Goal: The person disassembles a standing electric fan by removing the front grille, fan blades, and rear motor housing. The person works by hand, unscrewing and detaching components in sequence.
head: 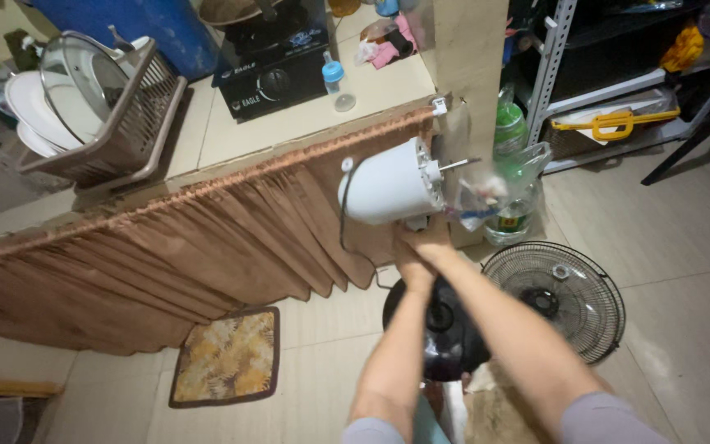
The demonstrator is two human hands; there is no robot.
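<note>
I see both hands raised together under the white fan motor housing (389, 191), which sits at centre frame in front of the brown curtain (166, 247) hanging from the counter (306, 123).

1. Left hand (411, 265): positioned directly below the housing, fingers curled up toward its underside. I cannot tell whether it grips the neck or only supports it.
2. Right hand (431, 238): just beside the left, touching the lower rear of the housing. Its fingers are hidden from me.
3. Housing: tilted, with its bare metal shaft (458, 164) pointing right. A dark cable (345, 234) drops from its left side.
4. Fan base (441, 333): dark, round, on the floor under my forearms.
5. Fan grille (556, 298): lies flat on the tiled floor, right of the base.

Surroundings: a black gas stove (273, 70) and a dish rack (100, 115) with plates stand on the counter. A patterned mat (225, 358) lies on the floor at left. A green plastic bottle (509, 131) stands near the metal shelving (618, 90).
</note>
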